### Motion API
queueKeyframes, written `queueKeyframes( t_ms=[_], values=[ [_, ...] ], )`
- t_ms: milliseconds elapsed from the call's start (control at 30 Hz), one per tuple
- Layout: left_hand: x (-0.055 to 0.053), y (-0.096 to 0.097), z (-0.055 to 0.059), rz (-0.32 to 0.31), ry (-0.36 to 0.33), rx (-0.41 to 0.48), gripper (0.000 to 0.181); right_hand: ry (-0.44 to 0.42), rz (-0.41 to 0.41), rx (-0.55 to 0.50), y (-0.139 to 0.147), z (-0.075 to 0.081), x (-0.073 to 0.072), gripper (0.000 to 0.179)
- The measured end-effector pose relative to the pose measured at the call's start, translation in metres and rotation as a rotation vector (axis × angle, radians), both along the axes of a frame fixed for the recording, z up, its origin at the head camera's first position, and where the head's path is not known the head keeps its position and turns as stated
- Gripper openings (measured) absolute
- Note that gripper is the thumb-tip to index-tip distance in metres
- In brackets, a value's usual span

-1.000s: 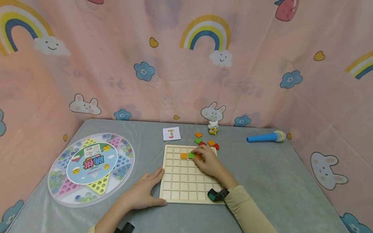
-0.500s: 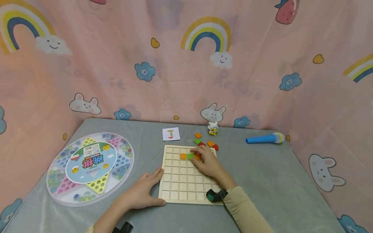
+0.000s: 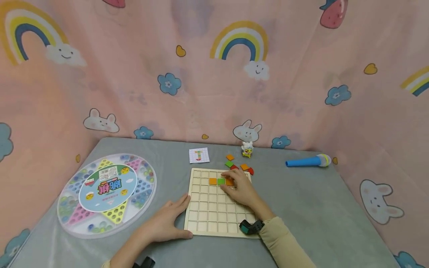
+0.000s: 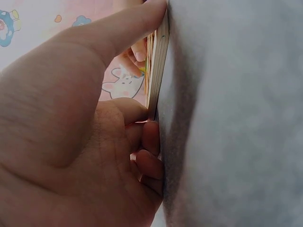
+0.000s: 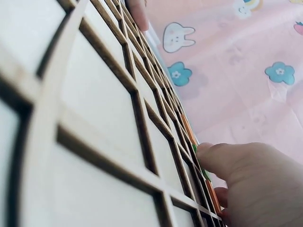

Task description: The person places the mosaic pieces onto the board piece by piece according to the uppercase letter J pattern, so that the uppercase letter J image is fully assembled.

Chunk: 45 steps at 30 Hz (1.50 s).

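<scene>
A pale wooden grid board (image 3: 207,206) lies on the grey table. Three square tiles sit in a row near its far side: an orange tile (image 3: 212,181), a green tile (image 3: 221,181) and another orange tile (image 3: 229,182), partly covered by fingers. My right hand (image 3: 239,188) reaches over the board with thumb and fingertips at the green tile; in the right wrist view the thumb (image 5: 215,158) touches it. Against the board's left edge rests my left hand (image 3: 165,221), thumb at the near corner. The left wrist view shows its thumb and index finger touching the edge, the others bent below.
Loose pieces lie behind the board, including a green tile (image 3: 229,163), an orange tile (image 3: 230,157) and a red piece (image 3: 251,171). Nearby are a pattern card (image 3: 199,155) and a small figurine (image 3: 247,149). A round marble game (image 3: 107,195) stands left, a toy microphone (image 3: 308,161) right.
The green tile, slightly askew a second ago, now lies in line between the orange tiles. My right fingers have shifted slightly at it; the left hand stays put. The head view has moved a little.
</scene>
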<state>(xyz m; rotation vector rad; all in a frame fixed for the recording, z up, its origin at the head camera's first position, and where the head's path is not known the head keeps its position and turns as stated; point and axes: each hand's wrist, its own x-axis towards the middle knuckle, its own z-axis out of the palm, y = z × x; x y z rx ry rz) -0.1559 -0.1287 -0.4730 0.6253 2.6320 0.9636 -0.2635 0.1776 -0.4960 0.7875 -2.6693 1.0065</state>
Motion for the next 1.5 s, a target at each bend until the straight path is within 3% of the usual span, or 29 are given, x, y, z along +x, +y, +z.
queueKeyframes(
  t_ms=[400,533,667,800,1100,1300,1500],
  values=[
    [-0.001,0.002,0.002,0.012,-0.007,-0.016,0.115,-0.047,0.005,-0.083,0.008,0.031,-0.002,0.042],
    [0.001,0.002,0.001,0.014,-0.010,-0.013,0.115,-0.091,-0.003,-0.124,0.018,0.040,-0.010,0.043],
    [0.001,0.001,-0.001,0.013,-0.008,-0.009,0.115,-0.074,-0.029,-0.119,0.034,0.046,-0.023,0.040],
    [0.001,0.001,0.000,0.011,-0.005,-0.004,0.115,-0.038,-0.075,-0.078,0.050,0.044,-0.037,0.040],
    [0.003,0.000,0.003,0.005,-0.016,-0.004,0.115,-0.154,-0.180,-0.003,0.071,0.027,-0.051,0.038],
    [0.002,0.000,0.002,0.003,-0.020,-0.001,0.114,-0.175,-0.168,0.010,0.081,0.013,-0.058,0.034],
    [0.000,0.001,0.000,0.012,-0.021,0.006,0.114,-0.208,-0.148,0.015,0.085,0.012,-0.062,0.035]
  ],
)
